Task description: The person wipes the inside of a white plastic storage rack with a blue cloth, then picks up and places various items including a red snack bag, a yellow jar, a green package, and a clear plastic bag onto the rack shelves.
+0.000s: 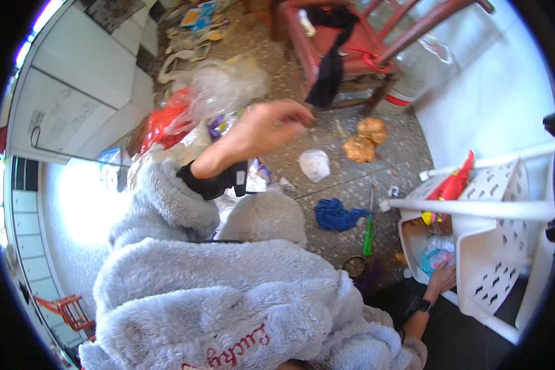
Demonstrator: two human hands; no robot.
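My left hand (pixel 273 124), blurred, is raised over the littered floor with its fingers loosely bent; I see nothing in it. A black strap (pixel 212 180) circles that wrist. At the right, my right hand (pixel 442 276) reaches into a white plastic rack basket (pixel 467 273). Its fingers are at a turquoise and pink item (pixel 437 260), but I cannot tell whether they grip it. Clear plastic wrapping (pixel 439 243) lies beside that item. Higher up in the rack, a red packet (pixel 453 185) with yellow parts leans against a white bar (pixel 467 208).
On the speckled floor lie a blue cloth (pixel 337 215), a green-handled tool (pixel 369 236), orange bundles (pixel 363 143), a white crumpled piece (pixel 314 165) and a round dark ring (pixel 354 267). Plastic bags (pixel 222 85) pile ahead. A red chair (pixel 333 44) holds black cloth (pixel 329 69).
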